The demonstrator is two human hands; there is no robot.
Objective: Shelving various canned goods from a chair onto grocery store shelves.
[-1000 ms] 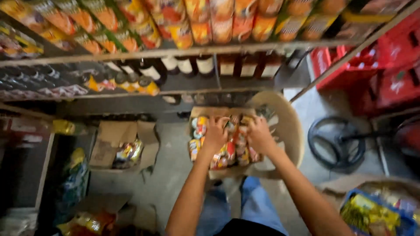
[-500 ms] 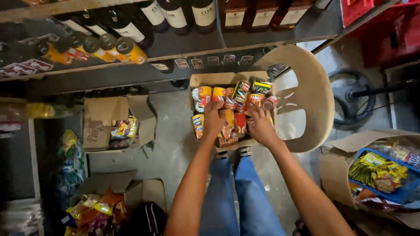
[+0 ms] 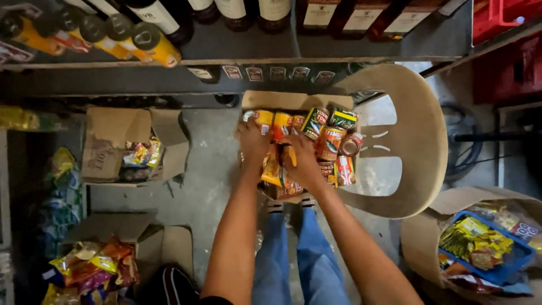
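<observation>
An open cardboard box point(image 3: 293, 100) rests on a beige plastic chair point(image 3: 418, 141) below me, packed with several small red, orange and green cans point(image 3: 324, 133). My left hand point(image 3: 252, 142) reaches into the box's left side, its fingers curled over the cans there. Near the box's middle, my right hand point(image 3: 302, 162) grips orange-labelled cans point(image 3: 276, 174). My blue-jeaned legs point(image 3: 299, 254) show under the box.
Shelves of bottles point(image 3: 152, 34) run along the top. A carton with snack packets point(image 3: 132, 149) stands on the floor at left, and another carton of snack bags point(image 3: 96, 265) at lower left. A blue basket of packets point(image 3: 485, 243) sits at lower right. Red crates point(image 3: 508, 34) are at top right.
My view has tilted down and closer to the box. My hands have drawn together over the middle cans.
</observation>
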